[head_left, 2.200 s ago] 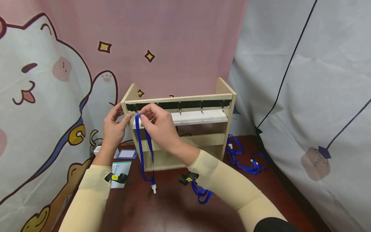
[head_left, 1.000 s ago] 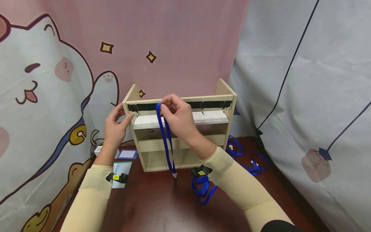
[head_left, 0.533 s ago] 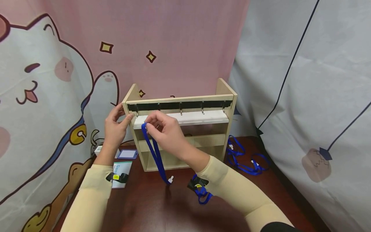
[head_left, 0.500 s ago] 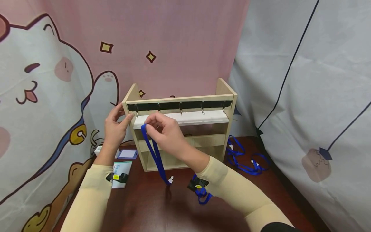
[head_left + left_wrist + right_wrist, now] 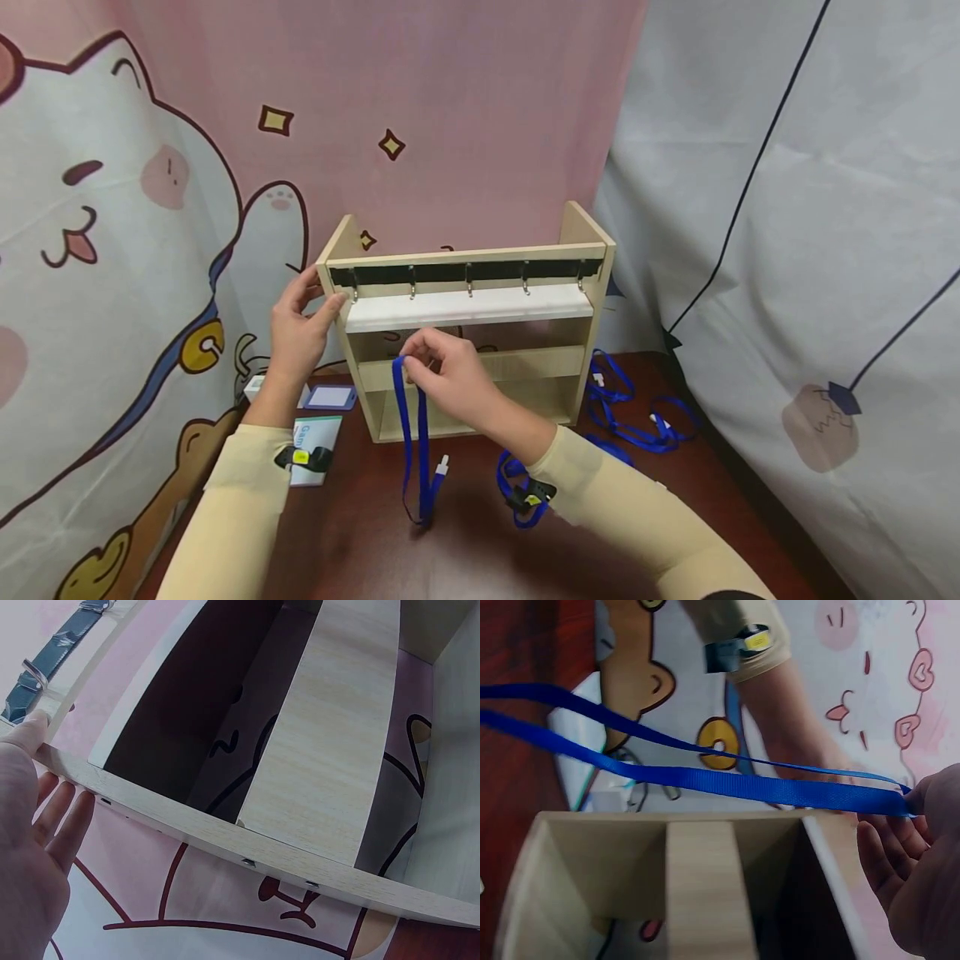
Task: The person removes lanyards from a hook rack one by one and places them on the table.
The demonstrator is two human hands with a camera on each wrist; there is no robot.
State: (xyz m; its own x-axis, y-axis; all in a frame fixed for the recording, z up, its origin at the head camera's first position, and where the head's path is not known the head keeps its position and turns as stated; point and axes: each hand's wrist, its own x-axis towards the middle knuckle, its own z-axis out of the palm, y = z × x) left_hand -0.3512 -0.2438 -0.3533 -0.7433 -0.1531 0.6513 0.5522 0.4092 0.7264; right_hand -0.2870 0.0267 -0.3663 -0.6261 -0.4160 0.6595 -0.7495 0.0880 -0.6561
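Note:
My right hand (image 5: 450, 379) pinches the top of a looped blue lanyard (image 5: 423, 442) between thumb and fingertips. The lanyard hangs in front of the wooden shelf unit (image 5: 468, 367), below its row of hooks, with the white clip (image 5: 442, 464) low near the table. The right wrist view shows both strands of the blue strap (image 5: 765, 789) running away from the fingertips. With thumb in front and fingers round the outside, my left hand (image 5: 300, 329) holds the unit's upper left side panel (image 5: 210, 829). Several metal hooks (image 5: 469, 287) on the dark strip carry nothing.
More blue lanyards (image 5: 645, 437) lie right of the unit, and another (image 5: 528, 515) lies under my right wrist. Left on the table are a blue-framed badge holder (image 5: 330, 397), a printed packet (image 5: 315, 437) and a white box (image 5: 253, 388). Patterned curtains stand close behind.
My right hand carried the lanyard from the leftmost hook to near the second hook, then down and left. Now it is lower and slightly right, below the white ledge. My left hand stays put.

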